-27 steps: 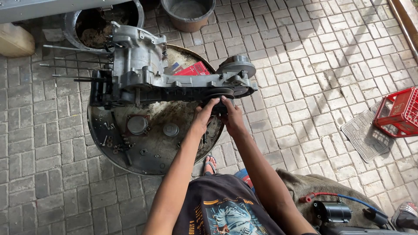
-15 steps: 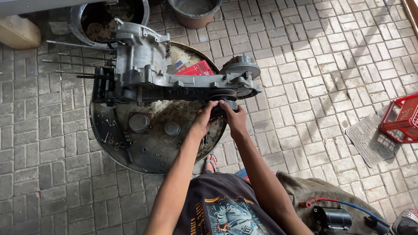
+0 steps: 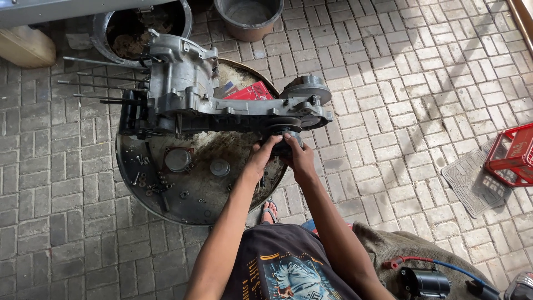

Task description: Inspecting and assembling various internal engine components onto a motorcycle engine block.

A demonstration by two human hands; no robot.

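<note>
Both hands, left hand (image 3: 262, 158) and right hand (image 3: 300, 156), close on the dark round pulley (image 3: 284, 139) at frame centre (grey aluminium engine casing (image 3: 222, 94) stretches leftward).

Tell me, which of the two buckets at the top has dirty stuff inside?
The left metal bucket behind the engine case holds brown muck; the darker bucket to its right looks empty.

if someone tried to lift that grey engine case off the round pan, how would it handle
The engine case is probably heavy and rigid: it looks like bulky cast metal. Likely awkward, since it overhangs the pan and long studs stick out. Possibly slippery, given the grimy pan.
</note>
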